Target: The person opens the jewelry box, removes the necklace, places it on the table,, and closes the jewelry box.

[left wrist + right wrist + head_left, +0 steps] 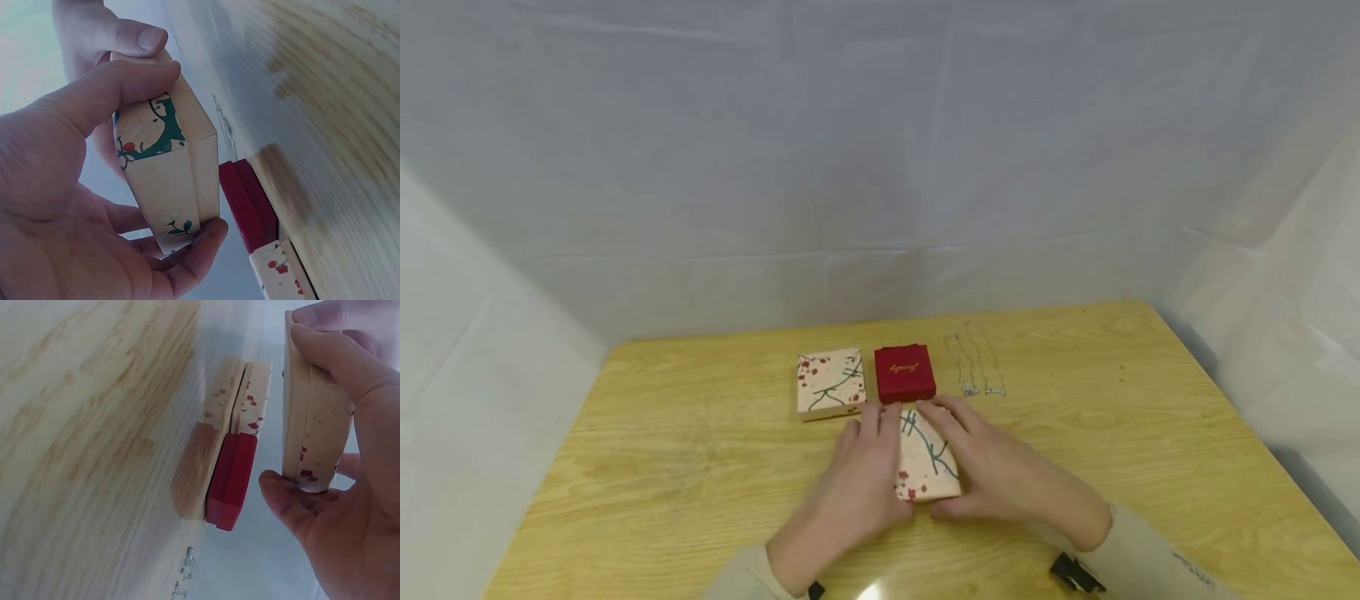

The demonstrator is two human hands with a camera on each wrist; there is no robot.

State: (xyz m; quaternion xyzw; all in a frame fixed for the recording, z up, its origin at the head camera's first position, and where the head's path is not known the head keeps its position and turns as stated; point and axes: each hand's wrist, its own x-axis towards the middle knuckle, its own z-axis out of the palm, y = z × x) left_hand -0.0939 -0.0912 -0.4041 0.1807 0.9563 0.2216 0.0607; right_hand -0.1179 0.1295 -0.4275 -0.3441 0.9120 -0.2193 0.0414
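Note:
Both hands grip a small cream gift box (927, 458) printed with green branches and red blossoms. My left hand (865, 475) has its fingers along the box's left side and its thumb at the near edge. From the other side my right hand (996, 467) curls round it the same way. A seam between lid and base runs along the box wall in both wrist views. In the left wrist view the box (165, 162) is raised off the wooden table, and the lid sits on it.
Beyond the held box lies a red jewelry box (906, 372) with gold lettering. A second patterned cream box (831, 382) stands to its left. Two silver necklaces (973, 362) lie spread out on the right. White cloth (880, 167) hangs behind the wooden table (685, 433).

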